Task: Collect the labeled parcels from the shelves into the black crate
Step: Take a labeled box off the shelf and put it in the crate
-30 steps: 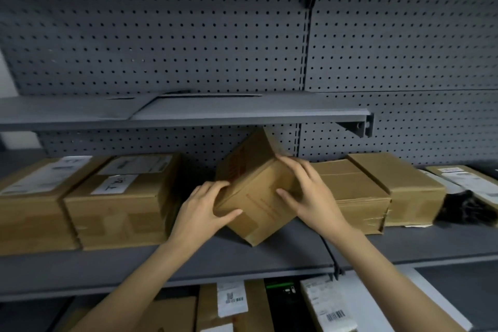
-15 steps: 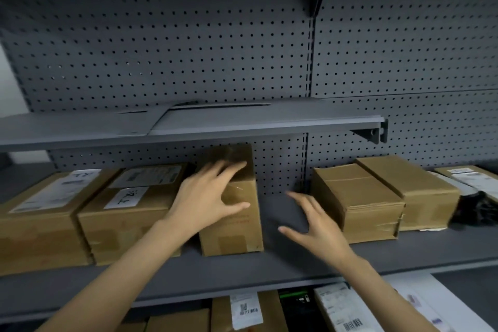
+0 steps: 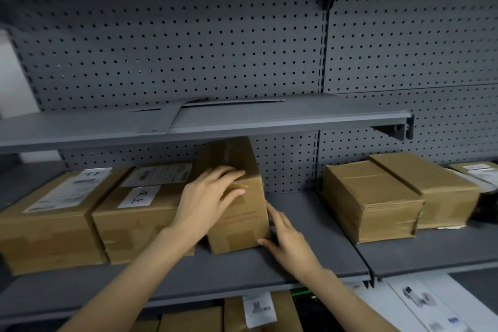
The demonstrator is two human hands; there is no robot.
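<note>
The grip of the left hand [image 3: 207, 197] is laid over the upper front edge of an upright cardboard box [image 3: 237, 213], fingers nearly straight across its top face and thumb on the front; the box is pressed rather than clasped. The grip of the right hand [image 3: 288, 245] is spread flat against the box's lower right side, fingers extended, thumb at the bottom corner. Nothing is pinched by either hand.

The box is stood on end on the middle shelf [image 3: 296, 264], touching a labeled parcel [image 3: 142, 210] on its left, which in turn sits just beside another labeled parcel [image 3: 51, 218]. No label is visible on the faces of the upright box that are shown; its hidden faces cannot be judged. Two plain boxes [image 3: 390, 197] are seen well apart to the right. The black crate is not in view.

The step in hand is judged to be sorting at the shelf: the unlabeled-looking box is being steadied or set aside so that labeled stock can be reached. For the next move, a release of this box is called for, then a two-handed hold on the nearest labeled parcel, drawn forward off the shelf edge. Care is advised that the tall box is not toppled as its neighbour is slid out.
</note>
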